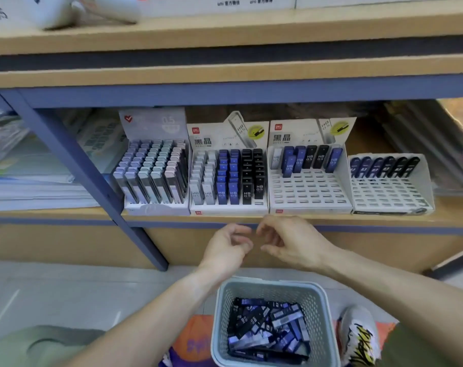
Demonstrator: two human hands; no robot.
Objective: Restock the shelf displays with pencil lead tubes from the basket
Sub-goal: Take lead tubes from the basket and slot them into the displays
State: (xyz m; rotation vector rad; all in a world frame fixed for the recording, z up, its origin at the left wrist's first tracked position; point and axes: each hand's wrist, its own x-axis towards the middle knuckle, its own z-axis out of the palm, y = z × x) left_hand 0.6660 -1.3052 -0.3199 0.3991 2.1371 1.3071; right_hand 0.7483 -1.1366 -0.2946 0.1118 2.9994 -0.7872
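From my remote seat I see both bare hands held close together in front of the edge of the tan wooden shelf [331, 218], above the pale grey-blue perforated plastic basket [315, 308] that sits on the floor between the person's legs. The left hand [226, 247] has its fingers loosely curled and holds nothing I can make out; the right hand [291, 241] likewise hangs with relaxed, bent fingers, its fingertips almost meeting those of the left. The basket holds a jumbled heap of black and blue pencil lead tubes [267, 327]. On the shelf stand four white cardboard display trays side by side: the leftmost tray [156, 207] is packed with pastel-capped tubes, the second tray [229, 209] is nearly full with rows of white, blue and black tubes, the third tray [308, 192] carries only one back row of tubes above open slots, and the rightmost tray [389, 192] also has just a back row of blue and black tubes. A white patterned sneaker [360, 335] shows just right of the basket.
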